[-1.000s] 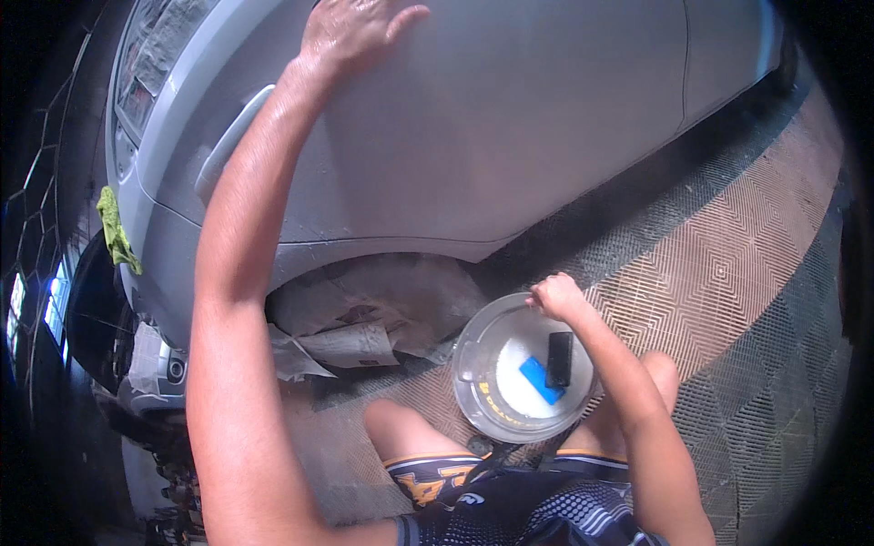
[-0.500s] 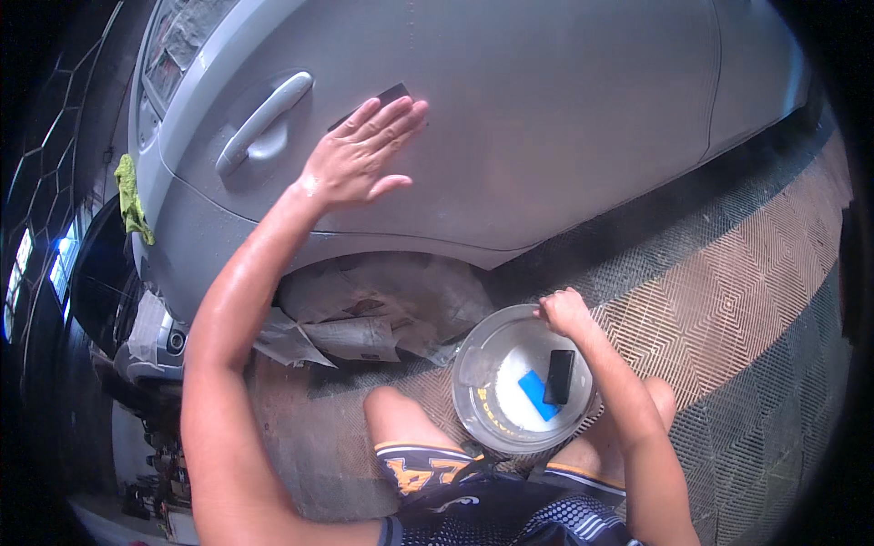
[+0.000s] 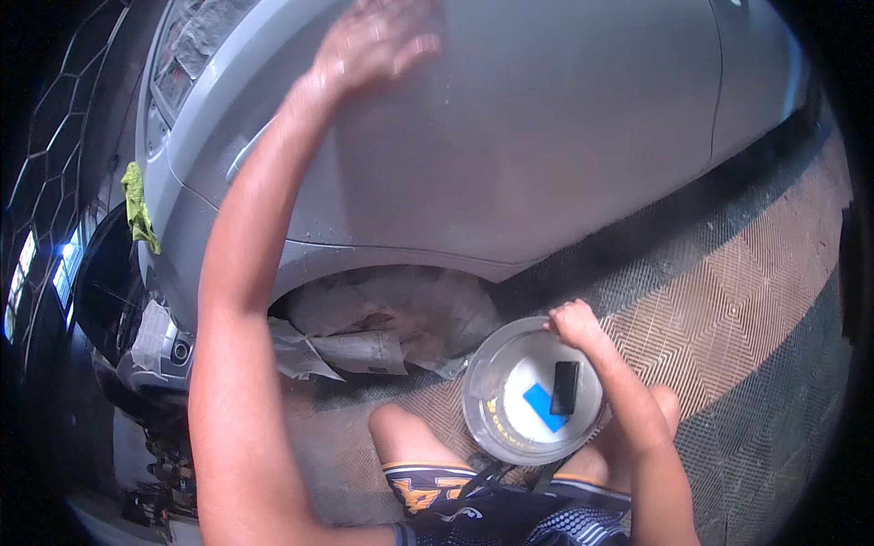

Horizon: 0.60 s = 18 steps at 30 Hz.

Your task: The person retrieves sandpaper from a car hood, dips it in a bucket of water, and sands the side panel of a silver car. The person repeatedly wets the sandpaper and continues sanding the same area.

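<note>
My left hand [image 3: 382,41] lies against the grey car door [image 3: 546,109], up near the top of the view. Motion smears its fingers, but the thumb stands apart and the hand looks flat. Any sheet beneath the palm is hidden now. My forearm crosses the door handle [image 3: 244,156] and covers most of it. My right hand [image 3: 575,323] is closed over the rim of a clear plastic bucket [image 3: 482,400] between my knees. In the bucket are a blue rectangular block [image 3: 539,400] and a black rectangular block [image 3: 564,387], with whitish liquid at the bottom.
Paper and plastic sheeting [image 3: 391,318] cover the wheel under the arch. A yellow-green cloth [image 3: 137,205] hangs on the car at the left. Ribbed floor tiles [image 3: 728,300] in tan and grey lie to the right. Masking covers the window [image 3: 196,45].
My left hand has slid up the door, and the dark flat sheet seen under it before is out of sight. The right hand stays on the bucket rim; the view has shifted slightly.
</note>
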Tool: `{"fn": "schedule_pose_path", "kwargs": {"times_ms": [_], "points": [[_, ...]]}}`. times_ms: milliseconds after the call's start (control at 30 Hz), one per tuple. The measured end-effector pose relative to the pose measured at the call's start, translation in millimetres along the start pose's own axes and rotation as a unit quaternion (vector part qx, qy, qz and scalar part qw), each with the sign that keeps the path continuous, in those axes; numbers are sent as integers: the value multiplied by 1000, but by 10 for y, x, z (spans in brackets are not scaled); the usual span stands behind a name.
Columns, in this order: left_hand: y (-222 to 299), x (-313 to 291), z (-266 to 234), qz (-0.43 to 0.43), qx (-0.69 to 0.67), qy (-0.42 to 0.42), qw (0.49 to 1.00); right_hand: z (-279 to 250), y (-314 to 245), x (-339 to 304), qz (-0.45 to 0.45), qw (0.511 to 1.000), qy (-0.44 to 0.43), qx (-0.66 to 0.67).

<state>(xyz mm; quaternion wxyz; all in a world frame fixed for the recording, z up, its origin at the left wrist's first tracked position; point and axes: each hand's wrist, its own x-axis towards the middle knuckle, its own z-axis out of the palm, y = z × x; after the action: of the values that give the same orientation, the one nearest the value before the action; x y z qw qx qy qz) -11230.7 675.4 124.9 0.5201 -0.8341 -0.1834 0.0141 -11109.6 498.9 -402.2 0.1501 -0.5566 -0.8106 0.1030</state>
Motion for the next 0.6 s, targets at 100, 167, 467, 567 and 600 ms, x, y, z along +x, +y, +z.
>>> {"fn": "schedule_pose_path", "kwargs": {"times_ms": [100, 167, 467, 567, 600], "points": [[161, -159, 216, -16, 38, 34, 999, 7, 61, -37, 6, 1000, 12, -4], [443, -599, 284, 105, -30, 15, 994, -7, 156, -69, 12, 1000, -1, 4], [-3, -295, 182, 107, 34, 12, 994, 13, 229, -101, 22, 999, 32, 4], [-263, -102, -77, 106, 86, 16, 991, -65, 138, -19, -6, 1000, 6, 6], [-316, 43, -88, 54, 62, 20, 996, -46, 90, -13, -10, 1000, 6, 12]]}}
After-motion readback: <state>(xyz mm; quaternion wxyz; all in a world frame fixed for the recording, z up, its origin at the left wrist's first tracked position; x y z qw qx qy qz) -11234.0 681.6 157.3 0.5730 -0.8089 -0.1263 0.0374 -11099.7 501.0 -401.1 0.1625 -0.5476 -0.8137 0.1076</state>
